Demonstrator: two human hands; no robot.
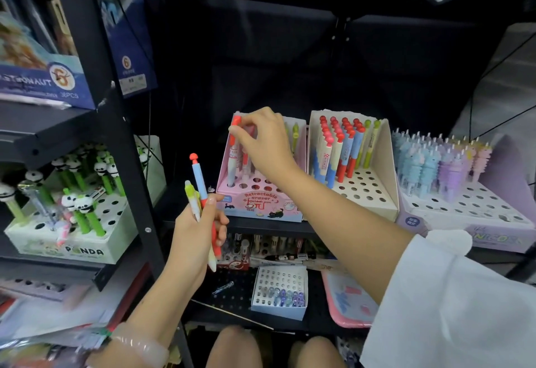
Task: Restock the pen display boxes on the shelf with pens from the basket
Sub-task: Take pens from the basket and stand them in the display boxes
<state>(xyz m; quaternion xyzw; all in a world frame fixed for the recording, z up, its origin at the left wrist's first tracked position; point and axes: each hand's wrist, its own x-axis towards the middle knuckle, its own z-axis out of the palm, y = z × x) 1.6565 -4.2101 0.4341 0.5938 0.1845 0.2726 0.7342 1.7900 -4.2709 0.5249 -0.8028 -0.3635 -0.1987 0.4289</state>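
Observation:
My right hand (pixel 262 142) pinches the red top of a white-and-red pen (pixel 233 152) that stands in a back-left hole of the pink display box (pixel 255 206) on the middle shelf. My left hand (pixel 197 228) grips two pens in front of that box: a blue-and-red pen with a red mushroom cap (pixel 200 182) and a yellow-green pen (pixel 192 199). The pink box holds a few pens at its back, and its front holes are bare. No basket is in view.
A cream box (pixel 365 190) with red, blue and green pens stands right of the pink one. A lilac unicorn-pen box (pixel 464 208) sits further right. A white panda-pen box (pixel 72 222) is on the left rack behind a black post (pixel 127 150). A small white box (pixel 280 292) lies on the lower shelf.

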